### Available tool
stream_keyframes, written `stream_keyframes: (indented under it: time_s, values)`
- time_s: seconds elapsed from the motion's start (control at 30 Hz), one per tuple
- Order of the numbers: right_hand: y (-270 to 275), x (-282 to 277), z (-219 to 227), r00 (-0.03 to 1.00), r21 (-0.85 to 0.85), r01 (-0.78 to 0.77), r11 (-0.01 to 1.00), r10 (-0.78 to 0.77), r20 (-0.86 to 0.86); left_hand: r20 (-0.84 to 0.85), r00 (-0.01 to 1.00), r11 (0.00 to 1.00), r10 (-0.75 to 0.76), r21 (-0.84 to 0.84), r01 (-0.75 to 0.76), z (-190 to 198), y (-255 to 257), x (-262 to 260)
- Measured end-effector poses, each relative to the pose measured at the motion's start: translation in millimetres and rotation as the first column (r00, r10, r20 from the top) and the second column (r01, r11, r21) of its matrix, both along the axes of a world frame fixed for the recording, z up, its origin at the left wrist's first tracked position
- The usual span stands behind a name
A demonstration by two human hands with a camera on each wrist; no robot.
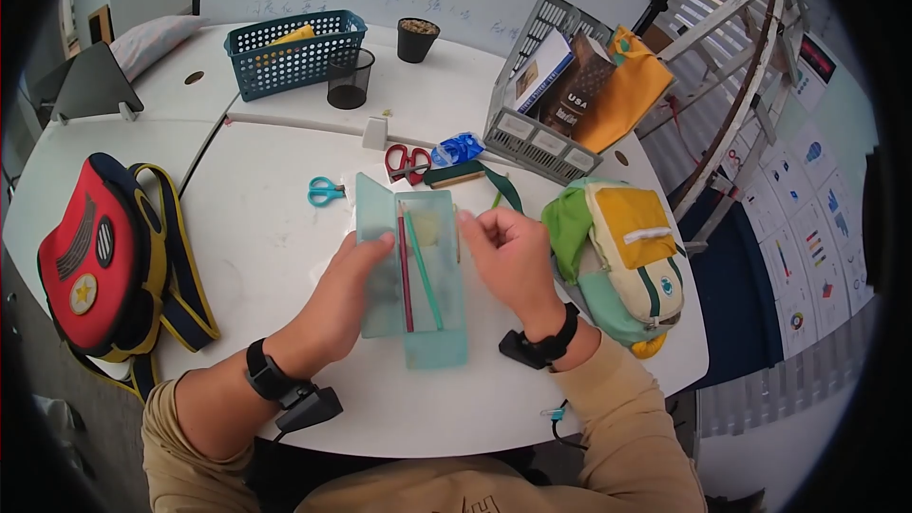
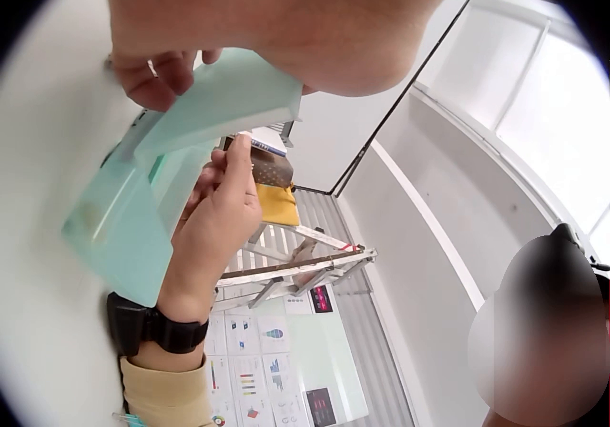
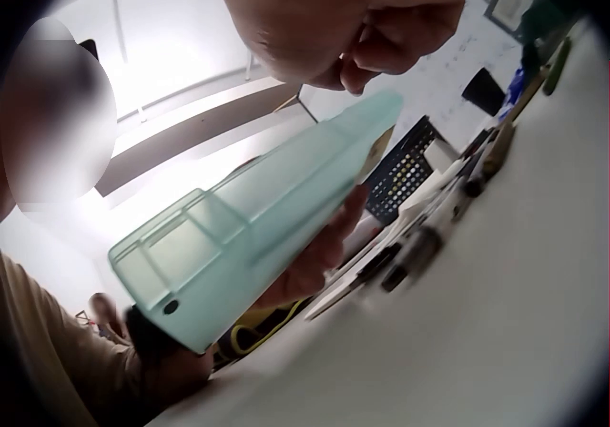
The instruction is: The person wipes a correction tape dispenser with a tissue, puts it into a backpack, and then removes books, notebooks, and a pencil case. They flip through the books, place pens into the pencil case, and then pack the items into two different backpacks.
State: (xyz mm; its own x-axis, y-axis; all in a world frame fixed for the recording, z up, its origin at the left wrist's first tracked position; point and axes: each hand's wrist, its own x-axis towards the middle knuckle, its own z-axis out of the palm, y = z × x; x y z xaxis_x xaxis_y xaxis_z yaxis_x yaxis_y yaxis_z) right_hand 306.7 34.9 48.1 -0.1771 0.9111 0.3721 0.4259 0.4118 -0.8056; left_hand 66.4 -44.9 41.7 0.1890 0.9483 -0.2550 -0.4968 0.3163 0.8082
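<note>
A translucent teal pencil case point(image 1: 442, 256) has its lid point(image 1: 377, 214) raised on the left. A dark red pencil point(image 1: 406, 271) and a green pencil point(image 1: 424, 271) lie inside, lengthwise. My left hand point(image 1: 347, 290) grips the case from the lid side, thumb over the lid's edge; its fingers point(image 3: 319, 260) show under the case in the right wrist view. Beside the case's right edge, my right hand point(image 1: 513, 261) is raised with curled fingers and the thumb toward the case. Nothing shows in its grasp. A thin yellowish stick point(image 1: 458, 237) appears between that hand and the case.
Red-handled scissors point(image 1: 408, 163), teal scissors point(image 1: 326, 192) and a blue packet point(image 1: 458, 149) lie beyond the case. A red backpack point(image 1: 100, 256) stands left, a cream and green bag point(image 1: 622, 261) right. Behind are a teal basket point(image 1: 296, 62), mesh cup point(image 1: 351, 81), plant pot point(image 1: 416, 41) and grey crate point(image 1: 541, 147).
</note>
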Motion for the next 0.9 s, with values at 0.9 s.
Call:
stream_keyframes:
  time_s: [0.9]
  values:
    - [46, 46, -13, 0.950, -0.126, 0.185, 0.975, -0.144, 0.277, 0.204, 0.908, 0.930, 0.366, -0.051, -0.363, 9, 4, -10]
